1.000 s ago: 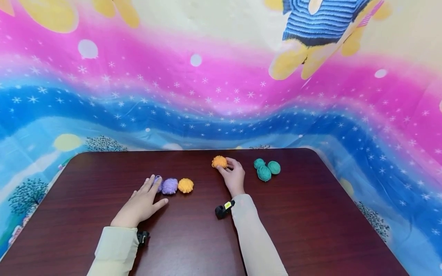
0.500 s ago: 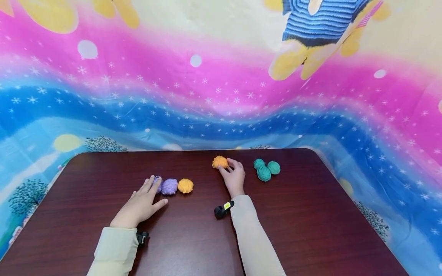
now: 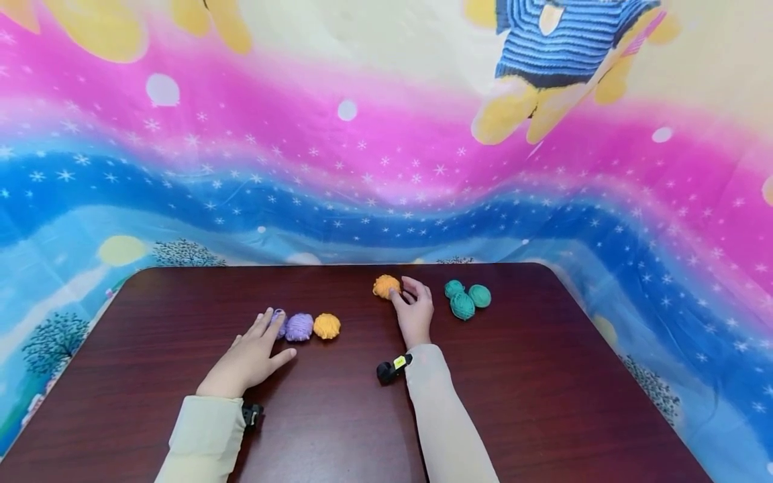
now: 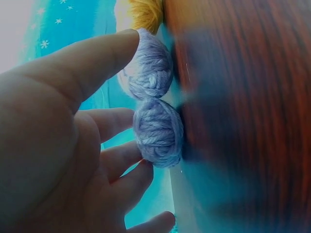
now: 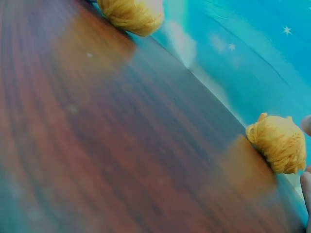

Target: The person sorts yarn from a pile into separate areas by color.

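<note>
My left hand (image 3: 260,339) lies flat on the dark wooden table (image 3: 338,416), its straight fingers touching a purple yarn ball (image 3: 278,322) (image 4: 158,131). A second purple ball (image 3: 298,327) (image 4: 150,73) and an orange ball (image 3: 327,326) (image 4: 143,12) sit in a row to its right. My right hand (image 3: 407,298) rests farther back, fingers loosely curled, beside another orange yarn ball (image 3: 386,286) (image 5: 277,143). Its fingertips (image 5: 306,125) sit at the ball's edge without closing round it.
Three teal yarn balls (image 3: 465,298) cluster to the right of my right hand near the table's back edge. A bright patterned cloth (image 3: 362,168) hangs behind and around the table. The first orange ball also shows far off in the right wrist view (image 5: 130,17).
My right hand's fingers have eased back off the far orange ball, which stays in place. The left hand and the other balls have not moved.
</note>
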Action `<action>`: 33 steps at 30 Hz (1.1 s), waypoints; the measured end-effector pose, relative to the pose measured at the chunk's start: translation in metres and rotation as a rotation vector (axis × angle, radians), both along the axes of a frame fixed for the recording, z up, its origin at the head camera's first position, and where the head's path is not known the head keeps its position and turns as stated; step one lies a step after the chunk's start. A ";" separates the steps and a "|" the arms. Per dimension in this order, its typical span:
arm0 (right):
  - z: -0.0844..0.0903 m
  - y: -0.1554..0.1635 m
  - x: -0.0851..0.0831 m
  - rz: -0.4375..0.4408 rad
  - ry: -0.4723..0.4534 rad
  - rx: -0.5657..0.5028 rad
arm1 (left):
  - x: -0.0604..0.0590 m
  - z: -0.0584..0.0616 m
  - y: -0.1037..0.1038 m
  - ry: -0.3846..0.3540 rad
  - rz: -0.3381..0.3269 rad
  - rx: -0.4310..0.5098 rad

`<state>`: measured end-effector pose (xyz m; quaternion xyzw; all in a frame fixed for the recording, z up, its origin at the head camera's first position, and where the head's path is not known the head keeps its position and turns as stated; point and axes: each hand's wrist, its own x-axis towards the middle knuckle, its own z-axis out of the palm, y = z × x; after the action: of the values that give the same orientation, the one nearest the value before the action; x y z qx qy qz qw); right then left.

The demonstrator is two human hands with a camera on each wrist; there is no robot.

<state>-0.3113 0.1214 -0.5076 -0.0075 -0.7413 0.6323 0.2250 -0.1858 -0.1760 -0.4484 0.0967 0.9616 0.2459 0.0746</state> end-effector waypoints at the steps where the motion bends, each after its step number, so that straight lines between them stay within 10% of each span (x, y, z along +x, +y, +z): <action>1: -0.001 0.000 0.000 0.004 0.007 0.002 | 0.000 0.000 0.000 0.002 -0.003 0.001; 17: 0.031 -0.019 0.049 0.317 0.041 -0.009 | 0.001 0.000 -0.001 -0.017 0.003 0.008; 33: 0.004 -0.024 0.043 0.612 -0.037 0.194 | 0.000 0.001 0.000 -0.017 -0.003 -0.005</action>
<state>-0.2682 0.0977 -0.5039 0.2259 -0.7701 0.5965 0.0104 -0.1856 -0.1758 -0.4479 0.0957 0.9613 0.2444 0.0836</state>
